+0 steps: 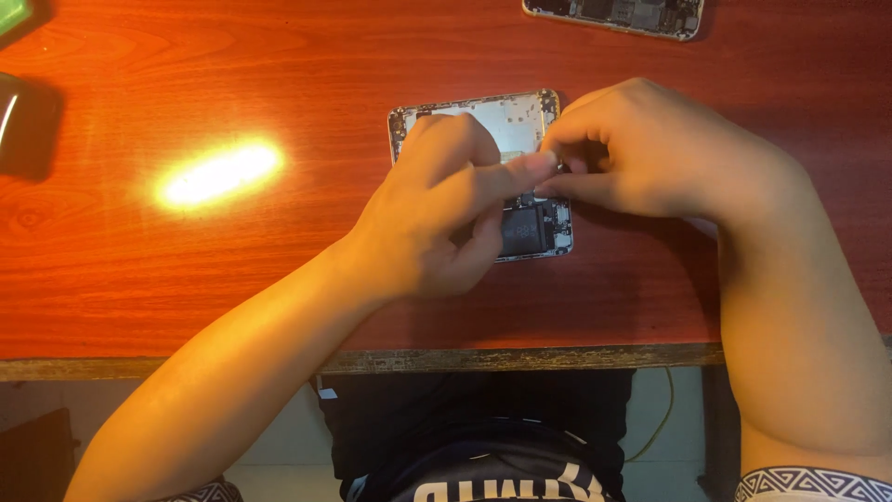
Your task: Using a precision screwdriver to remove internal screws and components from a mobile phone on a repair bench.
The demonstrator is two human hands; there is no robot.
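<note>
1. A reddish-brown wooden table (pixel 186 279) fills most of the view, with a bright patch of lamp glare left of its middle and its worn front edge running across the bottom, where the person's dark clothing shows below
2. One opened phone body (pixel 520 125), a silver shell with its inner parts bare, lies near the middle of the table, closer to the front edge than the far one, and both hands work on top of it
3. The left hand (pixel 446 209) is curled, with the forefinger stretched toward the right hand; the right hand (pixel 641 149) has its fingertips pinched together over the shell's right side, seemingly on something very small, though what it is cannot be made out
4. Risk: anything that small could slip from the pinch and be lost on the table or over the front edge
5. Risk: the shell is only loosely braced, so a sideways push could slide it, and the hands shade the spot they work on
6. Count: two hands, one opened phone body under them, one second opened phone (pixel 613 17) at the far edge toward the right corner, two dark objects (pixel 23 121) at the left edge near the far left corner
</note>
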